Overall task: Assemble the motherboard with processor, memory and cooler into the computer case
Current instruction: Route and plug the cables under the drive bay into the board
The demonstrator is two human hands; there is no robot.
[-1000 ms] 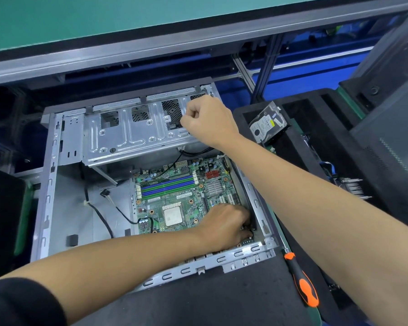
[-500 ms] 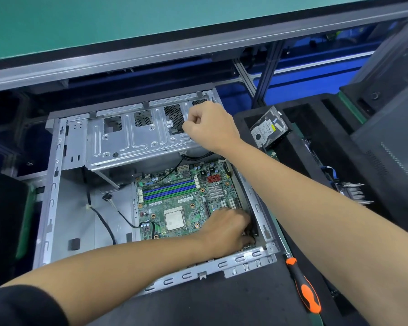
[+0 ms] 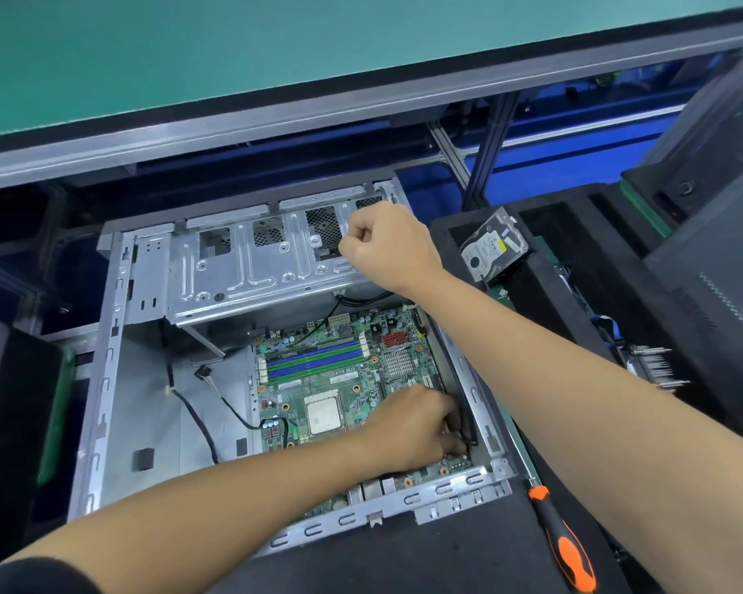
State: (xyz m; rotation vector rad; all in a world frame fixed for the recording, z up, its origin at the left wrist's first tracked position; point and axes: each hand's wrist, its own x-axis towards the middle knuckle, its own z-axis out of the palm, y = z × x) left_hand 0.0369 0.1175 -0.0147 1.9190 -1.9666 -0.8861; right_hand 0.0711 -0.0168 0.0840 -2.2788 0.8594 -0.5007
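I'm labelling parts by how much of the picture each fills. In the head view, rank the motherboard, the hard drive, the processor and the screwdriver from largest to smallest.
1. Motherboard, though partly hidden by the arm.
2. Screwdriver and hard drive: too alike to rank, and the screwdriver is nearer the camera.
3. Processor.

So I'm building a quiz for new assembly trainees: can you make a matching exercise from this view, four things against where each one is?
Things:
1. screwdriver
2. hard drive
3. motherboard
4. right hand

Places:
A. inside the computer case
B. on the case's drive cage
C. on the black mat right of the case
D. propped in the black foam tray

Pairs: 1-C, 2-D, 3-A, 4-B
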